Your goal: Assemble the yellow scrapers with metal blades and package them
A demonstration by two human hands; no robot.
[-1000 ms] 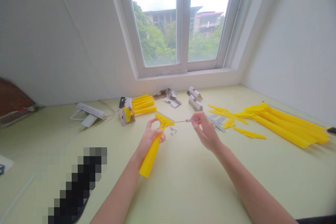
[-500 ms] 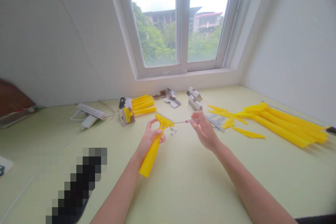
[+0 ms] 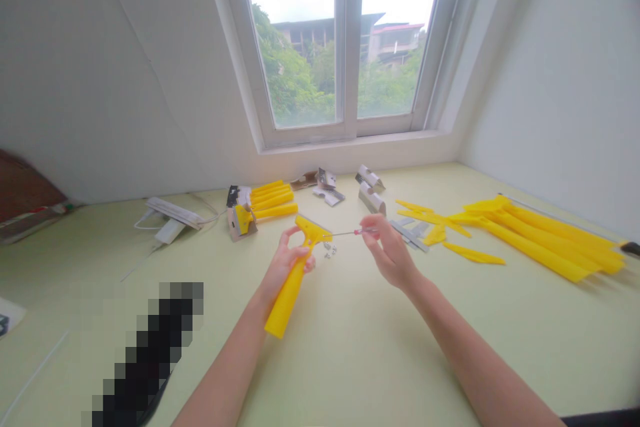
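My left hand [image 3: 285, 261] is wrapped round the neck of a yellow scraper [image 3: 290, 293]; its wide head points away from me and its thick handle slants down toward me. In my right hand [image 3: 393, 250] a thin screwdriver [image 3: 345, 233] is pinched by its handle, the shaft lying level and pointing left. The screwdriver's tip meets the right end of the scraper's head; the exact contact is too small to make out. Several small metal screws or nuts [image 3: 329, 251] lie on the table just beneath the tip.
Yellow scraper handles [image 3: 540, 233] lie at the right, beside loose yellow pieces [image 3: 474, 253] and grey metal strips [image 3: 413, 237]. Carded scrapers [image 3: 273, 197] are stacked at back left, near a white power strip [image 3: 173, 213]. Folded cards [image 3: 371, 197] stand below the window. A pixelated dark object [image 3: 150, 353] is front left.
Both hands keep their holds and stay almost in place. My right fingers have shifted slightly on the screwdriver handle.
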